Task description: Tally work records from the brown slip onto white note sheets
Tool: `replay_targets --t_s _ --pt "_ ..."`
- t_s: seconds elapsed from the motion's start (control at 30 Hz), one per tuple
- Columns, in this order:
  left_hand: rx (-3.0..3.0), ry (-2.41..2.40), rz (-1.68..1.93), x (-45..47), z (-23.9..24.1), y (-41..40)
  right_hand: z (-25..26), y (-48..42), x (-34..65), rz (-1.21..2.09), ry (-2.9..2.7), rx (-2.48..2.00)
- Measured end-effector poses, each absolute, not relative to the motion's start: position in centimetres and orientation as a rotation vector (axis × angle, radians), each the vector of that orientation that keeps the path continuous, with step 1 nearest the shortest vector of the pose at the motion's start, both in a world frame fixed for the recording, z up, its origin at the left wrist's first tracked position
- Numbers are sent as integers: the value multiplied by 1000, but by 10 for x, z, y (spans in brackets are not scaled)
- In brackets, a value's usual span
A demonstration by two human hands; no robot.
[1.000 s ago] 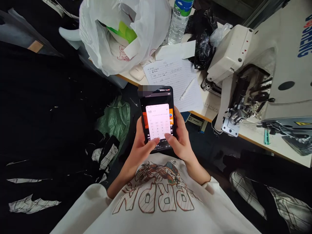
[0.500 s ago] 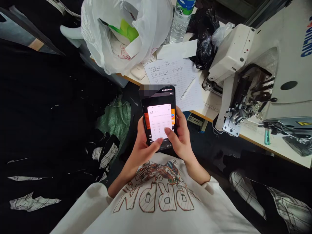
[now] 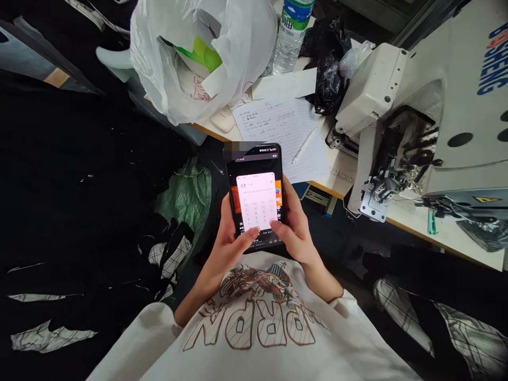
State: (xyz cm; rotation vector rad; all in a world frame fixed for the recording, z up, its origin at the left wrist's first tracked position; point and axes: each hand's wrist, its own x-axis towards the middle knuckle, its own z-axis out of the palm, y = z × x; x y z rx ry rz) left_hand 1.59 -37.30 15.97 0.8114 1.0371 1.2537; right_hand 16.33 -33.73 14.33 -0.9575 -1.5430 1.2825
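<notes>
A dark smartphone (image 3: pixel 256 198) is held upright between both hands, close in front of my shirt. On its screen a pale calculator-like keypad window lies over a darker page. My left hand (image 3: pixel 232 238) is closed around the phone's left edge, its thumb over the lower part of the screen. My right hand (image 3: pixel 294 227) grips the right edge, with the thumb tip at the keypad's lower right corner. The fingers behind the phone are hidden. Beyond the phone lies a lined sheet with handwriting (image 3: pixel 286 121), and a white pen (image 3: pixel 304 145) rests on it.
A white sewing machine (image 3: pixel 428 127) stands on the table at right. A white plastic bag (image 3: pixel 246 53), a water bottle (image 3: pixel 291 39) and a black plastic bag (image 3: pixel 327 69) are at the back. Dark cloth (image 3: pixel 71 185) fills the left side. A green sack (image 3: pixel 182 196) lies below the table.
My right thumb has moved down the screen, from the middle of the keypad to its lower right. Both hands still hold the phone. The view has shifted slightly.
</notes>
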Motion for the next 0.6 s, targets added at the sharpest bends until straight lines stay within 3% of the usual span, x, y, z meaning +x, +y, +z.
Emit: replay_targets --t_s 0.6 --pt "898 1022 1281 10 137 -367 144 -337 166 1203 -1632 -931"
